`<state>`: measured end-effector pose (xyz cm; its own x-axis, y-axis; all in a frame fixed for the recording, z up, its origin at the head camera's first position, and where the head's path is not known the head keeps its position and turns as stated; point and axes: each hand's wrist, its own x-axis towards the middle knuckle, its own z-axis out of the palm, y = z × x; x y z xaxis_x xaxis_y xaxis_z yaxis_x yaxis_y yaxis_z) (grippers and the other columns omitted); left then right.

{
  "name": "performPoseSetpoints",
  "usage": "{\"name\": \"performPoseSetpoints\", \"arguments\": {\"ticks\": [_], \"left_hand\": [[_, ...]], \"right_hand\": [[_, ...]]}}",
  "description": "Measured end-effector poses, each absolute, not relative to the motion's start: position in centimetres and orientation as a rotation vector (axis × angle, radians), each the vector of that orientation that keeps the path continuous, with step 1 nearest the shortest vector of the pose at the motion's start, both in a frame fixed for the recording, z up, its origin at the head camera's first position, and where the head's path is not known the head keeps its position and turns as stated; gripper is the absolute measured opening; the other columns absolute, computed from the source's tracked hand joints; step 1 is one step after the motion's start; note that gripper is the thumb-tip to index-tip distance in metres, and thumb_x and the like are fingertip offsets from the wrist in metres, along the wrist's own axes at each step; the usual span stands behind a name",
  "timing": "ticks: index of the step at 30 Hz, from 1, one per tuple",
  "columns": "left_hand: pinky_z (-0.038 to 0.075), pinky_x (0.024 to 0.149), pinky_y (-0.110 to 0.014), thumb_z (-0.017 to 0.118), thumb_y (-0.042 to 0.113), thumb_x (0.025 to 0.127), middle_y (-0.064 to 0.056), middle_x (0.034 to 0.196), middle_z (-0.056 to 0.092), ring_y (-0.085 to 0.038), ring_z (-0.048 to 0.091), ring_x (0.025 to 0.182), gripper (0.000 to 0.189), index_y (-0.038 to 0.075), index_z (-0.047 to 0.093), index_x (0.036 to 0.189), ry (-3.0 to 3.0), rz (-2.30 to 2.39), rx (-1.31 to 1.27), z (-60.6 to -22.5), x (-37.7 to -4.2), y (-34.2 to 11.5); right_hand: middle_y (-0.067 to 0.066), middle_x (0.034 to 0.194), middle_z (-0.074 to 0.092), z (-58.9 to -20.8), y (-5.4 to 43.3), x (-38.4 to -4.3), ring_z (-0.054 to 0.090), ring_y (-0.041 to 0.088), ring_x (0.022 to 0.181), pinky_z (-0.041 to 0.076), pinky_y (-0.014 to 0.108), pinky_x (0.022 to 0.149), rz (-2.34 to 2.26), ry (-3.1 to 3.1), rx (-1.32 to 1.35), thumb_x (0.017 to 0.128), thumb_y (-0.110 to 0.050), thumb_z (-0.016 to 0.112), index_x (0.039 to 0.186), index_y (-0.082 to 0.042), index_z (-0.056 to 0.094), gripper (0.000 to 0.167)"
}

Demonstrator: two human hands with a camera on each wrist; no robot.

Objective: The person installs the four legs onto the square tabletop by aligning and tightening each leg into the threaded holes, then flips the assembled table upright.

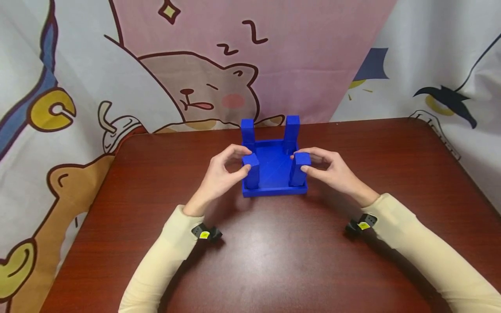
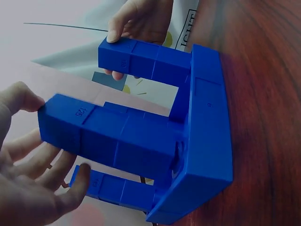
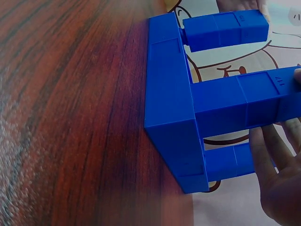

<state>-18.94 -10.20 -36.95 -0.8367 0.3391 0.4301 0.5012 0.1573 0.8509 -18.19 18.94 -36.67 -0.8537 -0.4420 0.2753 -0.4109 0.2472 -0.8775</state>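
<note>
A blue square tray with a low rim (image 1: 274, 191) rests on the table and carries an upright blue post at each corner. My left hand (image 1: 222, 174) pinches the top of the front left post (image 1: 253, 174) between thumb and fingers. Around the upper end of the front right post (image 1: 298, 174) my right hand (image 1: 330, 168) has its thumb and fingers. In the left wrist view the left post (image 2: 108, 132) bears the number 125, and a narrow neck shows at its foot. The right post (image 3: 235, 101) is marked 117 in the right wrist view.
Two more blue posts, back left (image 1: 248, 132) and back right (image 1: 292, 130), rise behind the hands. The dark red-brown table (image 1: 254, 261) extends around the tray. A printed curtain (image 1: 305, 56) hangs along its back edge. Small black cameras are strapped at both wrists.
</note>
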Motion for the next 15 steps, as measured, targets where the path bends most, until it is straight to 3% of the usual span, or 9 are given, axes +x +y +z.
{"name": "performPoseSetpoints", "arguments": {"ticks": [6, 11, 15], "left_hand": [[0.042, 0.095, -0.04, 0.047, -0.003, 0.095, -0.01, 0.119, 0.061, -0.018, 0.054, 0.113, 0.028, 0.001, 0.06, 0.119, -2.352, -1.889, -1.0, -37.1, -20.0, -10.5], [0.034, 0.103, -0.04, 0.036, -0.004, 0.097, -0.013, 0.122, 0.06, -0.021, 0.049, 0.121, 0.033, -0.003, 0.059, 0.121, -2.29, -2.011, -1.088, -37.5, -20.7, -10.6], [0.03, 0.106, -0.041, 0.033, -0.003, 0.097, -0.012, 0.124, 0.06, -0.02, 0.048, 0.124, 0.038, -0.001, 0.06, 0.123, -2.28, -2.098, -1.072, -37.7, -20.6, -10.6]], "right_hand": [[0.019, 0.121, 0.063, -37.6, 19.4, -18.9, 0.061, 0.008, 0.108, 0.048, 0.026, 0.09, -1.715, 2.467, -0.843, 0.091, 0.004, 0.062, 0.128, 0.004, 0.057, 0.038], [0.009, 0.122, 0.065, -39.3, 20.1, -19.7, 0.061, 0.014, 0.11, 0.048, 0.027, 0.09, -1.699, 2.489, -0.818, 0.092, -0.006, 0.065, 0.13, -0.004, 0.059, 0.038], [0.011, 0.122, 0.064, -39.4, 20.1, -19.5, 0.061, 0.016, 0.111, 0.049, 0.027, 0.089, -1.706, 2.475, -0.807, 0.092, -0.007, 0.065, 0.13, -0.004, 0.058, 0.039]]}}
